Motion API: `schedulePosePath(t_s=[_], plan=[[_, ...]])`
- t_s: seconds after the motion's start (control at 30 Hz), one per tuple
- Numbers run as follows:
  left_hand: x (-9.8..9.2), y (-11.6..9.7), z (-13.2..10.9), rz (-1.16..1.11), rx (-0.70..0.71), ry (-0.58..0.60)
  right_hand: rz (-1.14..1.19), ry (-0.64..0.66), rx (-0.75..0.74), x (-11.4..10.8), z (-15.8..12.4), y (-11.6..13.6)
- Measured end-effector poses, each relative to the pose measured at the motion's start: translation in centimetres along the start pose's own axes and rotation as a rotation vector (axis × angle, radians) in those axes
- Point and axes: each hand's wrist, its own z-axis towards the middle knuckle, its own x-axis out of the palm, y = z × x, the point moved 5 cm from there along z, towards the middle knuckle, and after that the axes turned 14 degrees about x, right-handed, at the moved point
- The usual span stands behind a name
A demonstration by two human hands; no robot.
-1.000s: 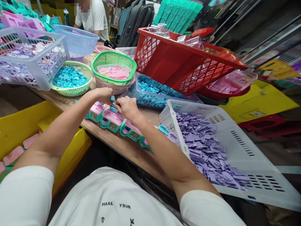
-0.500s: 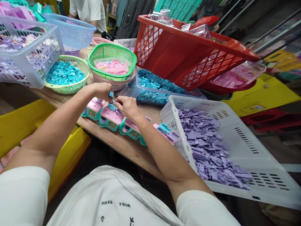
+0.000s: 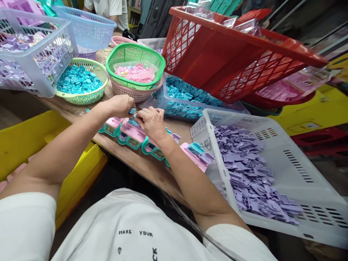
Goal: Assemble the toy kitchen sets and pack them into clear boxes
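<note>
My left hand (image 3: pixel 121 106) and my right hand (image 3: pixel 150 120) meet above a row of small pink and teal toy houses (image 3: pixel 132 133) lined along the wooden table's (image 3: pixel 127 161) near edge. Both hands pinch a small blue plastic piece (image 3: pixel 132 111) between their fingertips, just over the second house in the row. Another pink house (image 3: pixel 196 155) lies by my right forearm, next to the white crate.
A white crate (image 3: pixel 296 170) of purple pieces sits at right. A tilted red basket (image 3: pixel 233 54), a tray of blue pieces (image 3: pixel 187 98), a green basket (image 3: pixel 135 66) of pink bits, a light green basket (image 3: pixel 81 81) and a white basket (image 3: pixel 35 54) ring the table. Yellow bins (image 3: pixel 78 181) stand lower left. Another person (image 3: pixel 108 9) sits behind.
The view has shifted slightly. My hands stay together on the small blue piece, drawn a little closer over the houses.
</note>
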Motion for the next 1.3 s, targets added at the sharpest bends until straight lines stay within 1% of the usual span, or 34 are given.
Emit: schedulePosePath(t_s=[0.1,0.2,0.27,0.37,0.43,0.47,0.53,0.57,0.63,0.7,0.77,0.8,0.87,0.93,0.97,1.03,1.1,1.13,1.17,1.23,1.3], plan=[[0.1,0.1,-0.4,0.164,0.002,0.027,0.014,-0.008,0.036,0.1,-0.1,0.1],[-0.1,0.0,-0.9,0.248,0.028,0.047,-0.009,0.019,0.061,0.0,-0.2,0.4],[-0.4,-0.2,-1.5,0.272,0.027,0.005,-0.008,0.017,0.082,-0.5,-0.5,0.7],[-0.9,-0.5,-2.9,0.229,0.000,-0.146,0.106,-0.074,0.060,-2.0,-0.9,1.8],[-0.9,-0.8,-3.9,0.114,0.040,-0.228,0.243,-0.110,-0.019,-3.0,-0.9,2.8],[-0.8,-1.0,-4.3,0.015,0.080,-0.245,0.326,-0.099,-0.056,-3.3,-0.8,3.3],[-0.6,-1.1,-5.2,-0.250,0.153,-0.250,0.518,-0.029,-0.091,-3.5,-0.1,4.0],[-0.7,-1.0,-5.8,-0.393,0.165,-0.251,0.622,0.016,-0.084,-3.4,0.4,4.1],[-1.0,-0.6,-6.9,-0.626,0.137,-0.262,0.805,0.085,-0.040,-3.0,1.3,4.2],[-1.5,0.2,-7.9,-0.733,0.064,-0.290,0.897,0.121,0.004,-2.4,2.0,4.1],[-2.0,1.1,-8.6,-0.759,0.004,-0.331,0.900,0.157,0.031,-1.7,2.4,4.1],[-2.3,1.5,-8.8,-0.770,-0.010,-0.370,0.897,0.185,0.031,-1.4,2.6,4.2],[-2.6,2.1,-8.9,-0.834,-0.016,-0.461,0.943,0.246,0.010,-1.1,2.9,4.6],[-2.6,2.4,-8.9,-0.970,0.004,-0.516,1.047,0.274,-0.038,-1.4,3.2,5.1],[-2.4,2.4,-8.8,-1.053,0.020,-0.507,1.088,0.276,-0.076,-1.7,3.3,5.3],[-1.9,2.1,-8.7,-1.197,0.043,-0.432,1.089,0.280,-0.165,-2.7,3.5,5.9],[-1.5,1.9,-8.6,-1.272,0.037,-0.358,1.009,0.284,-0.240,-3.5,3.7,6.4],[-1.4,2.0,-8.7,-1.286,0.023,-0.345,0.959,0.279,-0.259,-3.8,3.8,6.6],[-1.4,2.2,-8.8,-1.291,0.009,-0.360,0.918,0.264,-0.265,-4.0,3.9,6.7],[-1.6,3.0,-9.0,-1.290,-0.012,-0.429,0.876,0.221,-0.247,-4.0,4.3,6.8],[-1.8,3.7,-9.3,-1.281,-0.012,-0.491,0.870,0.184,-0.205,-3.4,4.8,6.7]])
